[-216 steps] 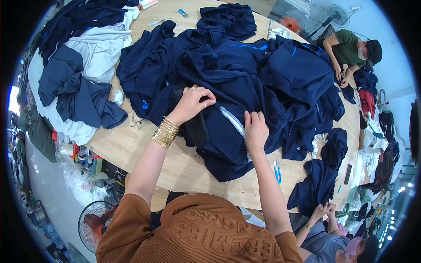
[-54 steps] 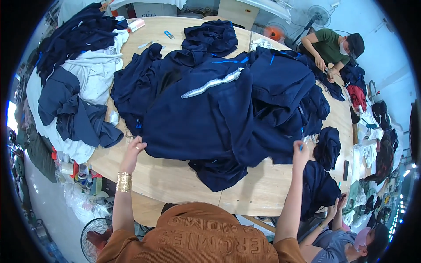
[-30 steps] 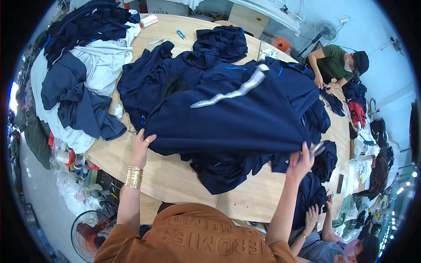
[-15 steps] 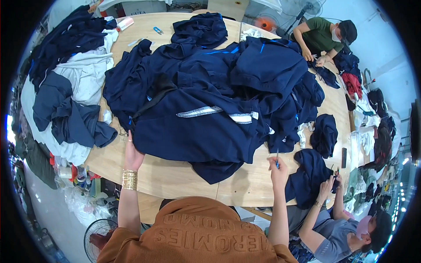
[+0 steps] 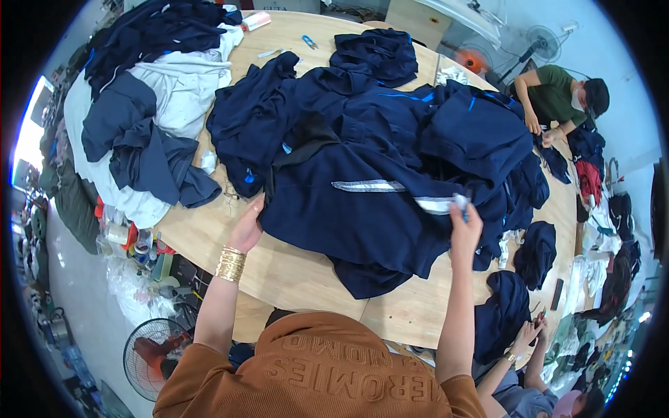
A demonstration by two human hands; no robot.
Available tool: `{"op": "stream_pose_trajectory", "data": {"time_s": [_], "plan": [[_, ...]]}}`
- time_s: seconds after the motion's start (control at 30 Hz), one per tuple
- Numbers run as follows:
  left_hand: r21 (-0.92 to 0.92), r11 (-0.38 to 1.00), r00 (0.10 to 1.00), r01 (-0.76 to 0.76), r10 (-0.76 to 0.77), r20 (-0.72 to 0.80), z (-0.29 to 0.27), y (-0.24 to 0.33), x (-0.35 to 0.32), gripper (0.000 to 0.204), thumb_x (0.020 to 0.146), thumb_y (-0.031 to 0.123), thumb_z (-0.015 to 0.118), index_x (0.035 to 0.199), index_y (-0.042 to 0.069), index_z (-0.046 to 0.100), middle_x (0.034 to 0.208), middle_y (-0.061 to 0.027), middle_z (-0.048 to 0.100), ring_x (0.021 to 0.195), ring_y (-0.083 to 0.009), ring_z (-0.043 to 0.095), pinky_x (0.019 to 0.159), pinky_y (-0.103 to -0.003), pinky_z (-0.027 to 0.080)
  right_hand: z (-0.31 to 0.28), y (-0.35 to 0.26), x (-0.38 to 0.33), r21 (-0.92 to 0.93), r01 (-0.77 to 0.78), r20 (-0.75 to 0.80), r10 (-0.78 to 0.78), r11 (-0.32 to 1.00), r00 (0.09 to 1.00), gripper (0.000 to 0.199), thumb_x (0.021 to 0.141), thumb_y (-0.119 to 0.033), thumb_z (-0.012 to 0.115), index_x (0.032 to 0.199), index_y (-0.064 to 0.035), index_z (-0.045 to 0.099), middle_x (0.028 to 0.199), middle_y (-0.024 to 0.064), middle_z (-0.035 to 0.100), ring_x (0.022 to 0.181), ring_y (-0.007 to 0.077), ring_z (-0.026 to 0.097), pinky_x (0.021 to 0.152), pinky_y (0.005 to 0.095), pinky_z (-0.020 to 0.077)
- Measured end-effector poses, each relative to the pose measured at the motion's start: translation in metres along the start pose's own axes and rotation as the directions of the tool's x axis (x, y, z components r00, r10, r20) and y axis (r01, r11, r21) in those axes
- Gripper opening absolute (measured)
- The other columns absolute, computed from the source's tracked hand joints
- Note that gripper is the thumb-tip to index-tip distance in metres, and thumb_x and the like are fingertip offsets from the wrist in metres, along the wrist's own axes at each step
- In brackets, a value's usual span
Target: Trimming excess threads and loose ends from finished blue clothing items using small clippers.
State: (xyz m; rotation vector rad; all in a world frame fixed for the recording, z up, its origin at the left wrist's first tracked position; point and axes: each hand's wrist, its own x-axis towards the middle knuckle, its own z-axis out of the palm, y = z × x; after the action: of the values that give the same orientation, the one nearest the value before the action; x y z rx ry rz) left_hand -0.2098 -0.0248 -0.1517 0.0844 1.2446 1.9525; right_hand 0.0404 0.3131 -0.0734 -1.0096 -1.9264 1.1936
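Observation:
A large navy garment (image 5: 334, 230) lies spread in front of me, with a white strip (image 5: 435, 204) near its right end. At its left edge my left hand (image 5: 247, 226), with gold bangles at the wrist, is closed on the cloth; some of its fingertips are hidden by the fabric. My right hand (image 5: 467, 230) is closed round small blue thread snips (image 5: 465, 206), at the right end of the garment beside the white strip. Fingers cover most of the snips.
More navy garments (image 5: 376, 59) are heaped behind. White cloth (image 5: 185, 83) and grey garments (image 5: 150, 150) hang off the table's left. Another blue pair of snips (image 5: 309, 42) lies far back. Two co-workers (image 5: 557, 101) sit along the right side. A fan (image 5: 157, 355) stands lower left.
My right hand has moved from over the bare tabletop up to the garment's white strip, bringing the snips along. My left hand stays at the left edge. The whole view has shifted.

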Motion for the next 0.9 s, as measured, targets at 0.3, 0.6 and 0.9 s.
{"op": "stream_pose_trajectory", "data": {"time_s": [0.3,0.6,0.9], "plan": [[0.122,0.908,0.903,-0.400,0.413,-0.114,0.051,0.023,0.013,0.021,0.081,0.000,0.059,0.080,0.011,0.042,0.078,0.0055,0.042,0.076,-0.0040,0.042,0.068,-0.018,0.034,-0.108,-0.018,0.039,0.224,-0.026,-0.371,0.110,0.974,0.922,0.018,0.084,-0.016,0.062,0.093,-0.0003,0.062,0.079,0.0001,0.059,0.071,0.0063,0.050,0.068,0.0191,0.0387],[0.872,0.086,0.562,-0.481,0.794,0.231,0.130,0.027,0.013,0.019,0.076,0.002,0.063,0.094,0.005,0.057,0.085,-0.0033,0.055,0.078,-0.0154,0.051,0.072,-0.029,0.042,-0.080,0.015,0.005,-0.773,-0.030,-0.253,-0.264,0.634,0.931,0.026,0.083,-0.022,0.060,0.102,-0.0043,0.057,0.085,0.0134,0.057,0.083,0.0266,0.057,0.074,0.0320,0.0433],[0.626,0.265,0.657,-0.733,0.515,0.551,0.160,-0.014,0.042,0.018,0.081,-0.002,0.054,0.097,0.003,0.060,0.101,-0.0103,0.061,0.096,-0.0229,0.058,0.082,-0.030,0.046,0.065,-0.027,-0.031,-0.172,0.280,0.207,-0.244,0.944,0.947,0.016,0.084,-0.008,0.053,0.099,-0.0048,0.061,0.088,0.0114,0.060,0.080,0.0259,0.057,0.073,0.0282,0.0439]]}}
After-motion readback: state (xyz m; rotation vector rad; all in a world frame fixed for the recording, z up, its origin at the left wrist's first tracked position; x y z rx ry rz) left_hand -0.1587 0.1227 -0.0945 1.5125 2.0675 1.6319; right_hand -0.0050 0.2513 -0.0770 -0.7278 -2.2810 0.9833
